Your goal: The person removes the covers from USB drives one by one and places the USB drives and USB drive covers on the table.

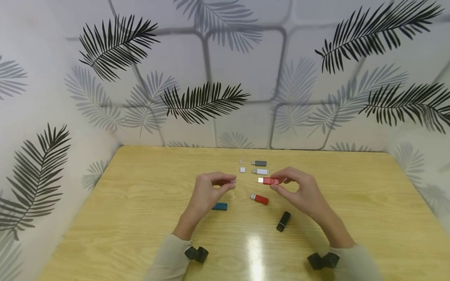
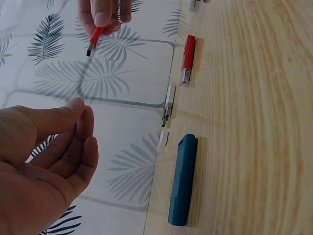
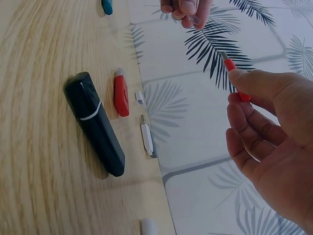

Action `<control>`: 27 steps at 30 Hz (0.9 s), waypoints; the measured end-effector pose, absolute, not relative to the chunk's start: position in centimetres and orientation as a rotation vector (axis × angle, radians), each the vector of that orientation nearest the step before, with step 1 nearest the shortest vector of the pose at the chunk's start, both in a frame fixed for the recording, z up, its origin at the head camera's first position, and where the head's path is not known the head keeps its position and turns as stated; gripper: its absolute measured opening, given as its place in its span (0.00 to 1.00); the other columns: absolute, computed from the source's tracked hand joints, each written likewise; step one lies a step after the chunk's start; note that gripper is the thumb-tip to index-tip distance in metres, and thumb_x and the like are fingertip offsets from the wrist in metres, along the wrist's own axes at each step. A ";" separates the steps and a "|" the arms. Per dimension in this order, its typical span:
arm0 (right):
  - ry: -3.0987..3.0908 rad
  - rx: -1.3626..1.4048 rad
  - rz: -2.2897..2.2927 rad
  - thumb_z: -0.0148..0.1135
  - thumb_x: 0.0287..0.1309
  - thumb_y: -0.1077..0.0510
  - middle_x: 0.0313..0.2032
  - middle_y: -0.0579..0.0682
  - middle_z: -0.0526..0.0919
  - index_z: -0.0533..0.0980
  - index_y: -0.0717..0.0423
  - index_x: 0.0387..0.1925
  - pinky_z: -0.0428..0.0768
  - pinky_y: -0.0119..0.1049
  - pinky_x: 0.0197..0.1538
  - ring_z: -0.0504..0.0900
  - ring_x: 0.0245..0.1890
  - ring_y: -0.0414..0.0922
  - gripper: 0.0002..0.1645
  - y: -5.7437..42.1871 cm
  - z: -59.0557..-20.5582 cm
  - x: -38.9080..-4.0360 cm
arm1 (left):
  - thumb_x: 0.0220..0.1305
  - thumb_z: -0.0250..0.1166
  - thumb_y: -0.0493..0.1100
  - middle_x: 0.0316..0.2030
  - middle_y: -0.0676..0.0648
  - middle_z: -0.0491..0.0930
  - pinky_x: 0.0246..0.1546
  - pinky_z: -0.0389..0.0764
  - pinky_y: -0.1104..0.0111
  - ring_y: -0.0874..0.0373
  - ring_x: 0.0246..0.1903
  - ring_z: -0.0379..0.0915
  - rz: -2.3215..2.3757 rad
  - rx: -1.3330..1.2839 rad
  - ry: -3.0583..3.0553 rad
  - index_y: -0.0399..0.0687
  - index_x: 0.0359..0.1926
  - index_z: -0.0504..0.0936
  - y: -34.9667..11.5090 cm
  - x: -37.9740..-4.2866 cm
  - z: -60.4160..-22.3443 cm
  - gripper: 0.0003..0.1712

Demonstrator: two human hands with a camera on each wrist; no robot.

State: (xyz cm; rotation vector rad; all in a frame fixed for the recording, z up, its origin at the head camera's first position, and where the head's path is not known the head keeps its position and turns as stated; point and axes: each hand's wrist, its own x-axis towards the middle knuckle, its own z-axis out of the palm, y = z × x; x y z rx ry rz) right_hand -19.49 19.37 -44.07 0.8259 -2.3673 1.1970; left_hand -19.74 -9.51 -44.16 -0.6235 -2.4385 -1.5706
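Observation:
My right hand [image 1: 297,189] pinches a red USB stick [image 1: 271,181] between thumb and fingers above the table, its bare metal plug pointing left. Facing it, my left hand [image 1: 211,191] pinches a small clear cap [image 3: 195,20], mostly covered by the fingertips. A gap separates cap and plug. Below them on the table lies another red USB stick [image 1: 260,199] with its plug showing. Partly behind my left hand is a blue USB stick [image 1: 220,206]. A black USB stick [image 1: 283,221] with a pale band lies near my right wrist.
Behind the hands lie a grey USB stick [image 1: 260,163] and a white one [image 1: 261,171], both uncapped. Left of them are a white cap [image 1: 242,170] and a small clear cap [image 1: 240,161]. A patterned wall [image 1: 242,125] borders the wooden table's [image 1: 140,187] far edge.

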 end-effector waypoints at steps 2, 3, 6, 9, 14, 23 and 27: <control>-2.373 0.814 1.195 0.77 0.54 0.67 0.38 0.39 0.87 0.86 0.51 0.43 0.81 0.28 0.43 0.83 0.36 0.43 0.15 19.3 -44.3 -19.7 | 0.62 0.74 0.33 0.39 0.48 0.90 0.40 0.87 0.63 0.58 0.37 0.86 -1.557 -0.613 -2.445 0.40 0.44 0.91 -9.4 -19.9 -44.3 0.09; -2.376 0.808 1.195 0.77 0.54 0.67 0.38 0.39 0.87 0.86 0.51 0.43 0.81 0.28 0.43 0.83 0.36 0.43 0.15 19.2 -44.4 -19.8 | 0.62 0.73 0.34 0.39 0.47 0.90 0.40 0.87 0.63 0.58 0.37 0.86 -1.557 -0.606 -2.446 0.40 0.44 0.91 -9.4 -19.9 -44.4 0.09; -2.394 0.794 1.199 0.77 0.55 0.67 0.38 0.40 0.87 0.86 0.53 0.43 0.83 0.33 0.42 0.83 0.36 0.43 0.15 19.2 -44.7 -20.1 | 0.63 0.73 0.34 0.39 0.47 0.90 0.40 0.87 0.63 0.57 0.37 0.86 -1.570 -0.586 -2.455 0.39 0.46 0.90 -9.1 -20.2 -44.5 0.10; -2.418 0.776 1.203 0.76 0.55 0.67 0.37 0.41 0.87 0.86 0.53 0.44 0.84 0.39 0.41 0.83 0.36 0.43 0.14 19.1 -45.0 -20.5 | 0.64 0.73 0.35 0.39 0.47 0.89 0.40 0.86 0.64 0.56 0.38 0.86 -1.595 -0.559 -2.465 0.41 0.46 0.90 -8.8 -20.6 -44.7 0.10; -2.455 0.750 1.246 0.76 0.56 0.66 0.37 0.43 0.87 0.86 0.55 0.44 0.86 0.44 0.41 0.83 0.36 0.43 0.13 19.0 -45.7 -21.2 | 0.64 0.72 0.35 0.39 0.47 0.88 0.40 0.86 0.64 0.56 0.37 0.84 -1.585 -0.533 -2.476 0.41 0.46 0.90 -8.2 -21.1 -45.4 0.09; -2.536 0.688 1.322 0.75 0.59 0.63 0.39 0.47 0.88 0.86 0.57 0.45 0.86 0.41 0.43 0.83 0.38 0.44 0.12 18.8 -47.0 -21.9 | 0.65 0.72 0.35 0.39 0.46 0.89 0.40 0.84 0.70 0.54 0.38 0.85 -1.571 -0.509 -2.549 0.38 0.47 0.90 -7.3 -21.9 -46.0 0.10; -2.571 0.641 1.347 0.75 0.59 0.62 0.40 0.48 0.88 0.86 0.57 0.45 0.85 0.42 0.44 0.83 0.39 0.45 0.12 18.8 -47.2 -22.3 | 0.65 0.72 0.35 0.39 0.46 0.89 0.41 0.85 0.68 0.54 0.39 0.85 -1.536 -0.494 -2.590 0.37 0.47 0.90 -7.1 -22.3 -46.1 0.10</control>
